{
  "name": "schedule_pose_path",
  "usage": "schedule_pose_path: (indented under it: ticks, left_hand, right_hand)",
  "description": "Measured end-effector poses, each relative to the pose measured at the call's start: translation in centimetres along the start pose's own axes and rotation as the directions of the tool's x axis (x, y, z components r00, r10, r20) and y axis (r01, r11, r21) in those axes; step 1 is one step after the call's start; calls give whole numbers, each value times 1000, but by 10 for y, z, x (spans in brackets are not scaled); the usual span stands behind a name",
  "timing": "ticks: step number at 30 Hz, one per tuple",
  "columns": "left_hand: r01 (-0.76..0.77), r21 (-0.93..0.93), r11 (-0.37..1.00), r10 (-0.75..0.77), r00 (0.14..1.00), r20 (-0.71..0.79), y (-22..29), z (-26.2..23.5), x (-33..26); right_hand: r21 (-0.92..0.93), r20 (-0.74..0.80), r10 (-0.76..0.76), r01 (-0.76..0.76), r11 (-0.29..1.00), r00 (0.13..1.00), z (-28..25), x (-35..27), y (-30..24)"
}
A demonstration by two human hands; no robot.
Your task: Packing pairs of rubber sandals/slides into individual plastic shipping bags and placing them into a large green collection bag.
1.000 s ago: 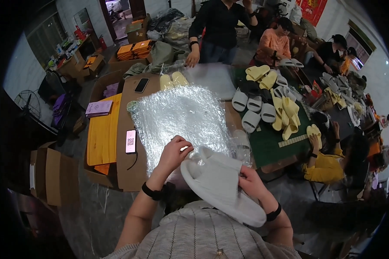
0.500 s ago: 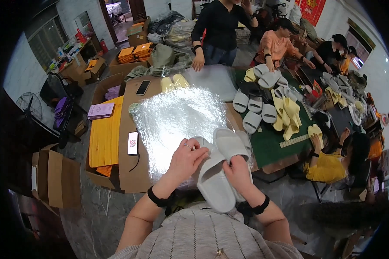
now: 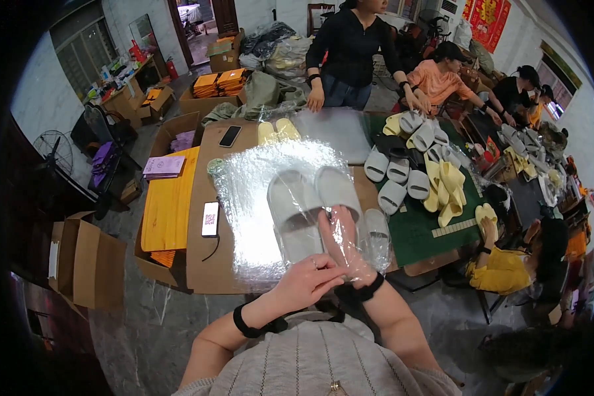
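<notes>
A pair of grey slippers (image 3: 294,198) lies side by side under clear film, toes pointing away from me, on a stack of shiny clear plastic bags (image 3: 247,178). My right hand (image 3: 343,244) reaches inside the top plastic bag, its fingers closed on the inner part of the right slipper. Next to its wrist, my left hand (image 3: 307,280) pinches the near edge of that bag between thumb and fingers. Just right of my right hand, another grey slipper (image 3: 377,234) lies partly under film.
Yellow padded envelopes (image 3: 168,204) fill a carton on the left. A lit phone (image 3: 210,219) and a dark phone (image 3: 230,136) lie on the cardboard. Grey and yellow slippers (image 3: 449,188) are heaped on a green mat (image 3: 412,231) at right. Several co-workers sit or stand around the tables.
The grey slippers have moved forward from near my body into a clear bag on the stack. My right hand has gone in with them; my left hand has shifted to the bag's near edge.
</notes>
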State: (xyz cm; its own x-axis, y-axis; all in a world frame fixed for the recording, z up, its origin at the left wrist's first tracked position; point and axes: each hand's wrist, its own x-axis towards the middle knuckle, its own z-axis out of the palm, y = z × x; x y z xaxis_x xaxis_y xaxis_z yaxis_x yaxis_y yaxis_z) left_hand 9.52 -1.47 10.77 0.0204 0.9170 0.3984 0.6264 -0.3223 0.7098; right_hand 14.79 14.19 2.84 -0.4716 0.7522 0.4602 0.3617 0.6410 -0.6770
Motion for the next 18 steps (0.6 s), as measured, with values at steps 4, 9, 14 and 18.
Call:
schedule_pose_path:
  ticks: [4,9,14,18]
  left_hand:
    - [40,130,991,-47,998,52,-18,-13,-12]
    - [228,119,966,-217,971,-100,-43,-44,-32]
    - [476,429,768,-329,867,-373,-110,-39,-50]
    - [636,232,736,-591,771,-236,-124,-32,-50]
  right_hand:
    - [-65,10,-62,63,996,998,23,4,36]
    - [-93,271,-258,292,952,927,-16,-67,22]
    - [223,947,-60,-511,830,315,-140,-49,-49]
    - [173,484,71,-175,969,872,-127,-12,-61]
